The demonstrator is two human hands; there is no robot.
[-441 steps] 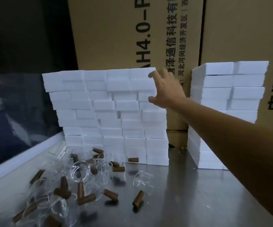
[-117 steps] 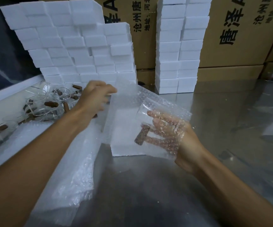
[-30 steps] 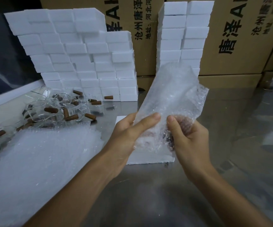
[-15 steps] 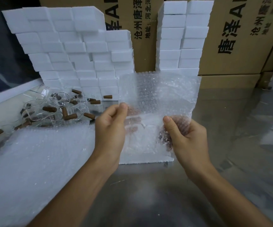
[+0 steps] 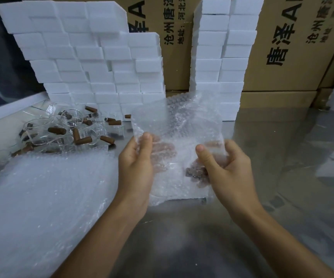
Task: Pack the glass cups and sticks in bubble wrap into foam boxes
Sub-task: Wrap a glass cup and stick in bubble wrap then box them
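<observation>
Both hands hold one translucent, dimpled bubble wrap sheet (image 5: 178, 137) upright above the brushed-metal table (image 5: 282, 177). The left hand (image 5: 137, 167) pinches its left edge, thumb in front and fingers behind the film. The right hand (image 5: 225, 169) curls round the lower right part, clasping through it a short brown stick (image 5: 192, 171); whether a glass cup is inside cannot be made out. A flat white foam box (image 5: 182, 194) lies beneath the sheet. At left, clear glass cups (image 5: 41, 135) and cylindrical brown sticks (image 5: 83, 140) lie heaped beside a pile of bubble wrap (image 5: 41, 197). Blocky foam box stacks (image 5: 94, 63) stand against cardboard cartons (image 5: 286, 57).
</observation>
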